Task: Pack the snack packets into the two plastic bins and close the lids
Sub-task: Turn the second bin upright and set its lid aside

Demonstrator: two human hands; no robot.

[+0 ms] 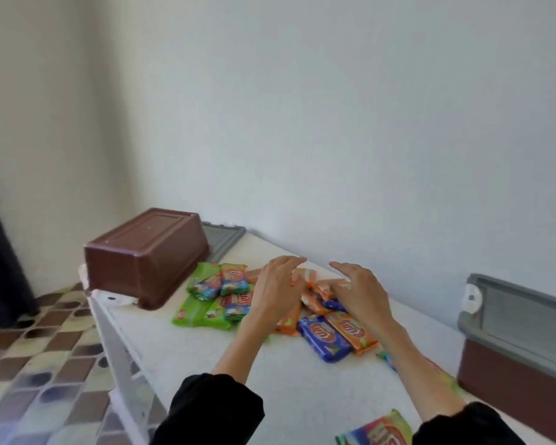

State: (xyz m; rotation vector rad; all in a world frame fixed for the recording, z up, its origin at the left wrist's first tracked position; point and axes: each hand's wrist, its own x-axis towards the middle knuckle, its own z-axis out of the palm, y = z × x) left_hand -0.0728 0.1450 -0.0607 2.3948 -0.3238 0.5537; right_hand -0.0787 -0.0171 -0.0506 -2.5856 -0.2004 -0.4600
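The snack packets [323,339] lie heaped at frame centre, the left hand [278,284] and right hand [360,293] open over them, gripping nothing. Gather a bunch between both palms; the upturned bin [148,252] at centre left likely needs righting first.

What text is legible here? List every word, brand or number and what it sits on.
None can be read as words.
Blue packet: red oval logo, yellow letters, too blurred.
Orange packet: same kind of logo, too blurred.
Green packets: small logos, too blurred.
Multicoloured packet at the bottom edge: large letters, blurred and cut off.
Upturned brown bin: no lettering shows.
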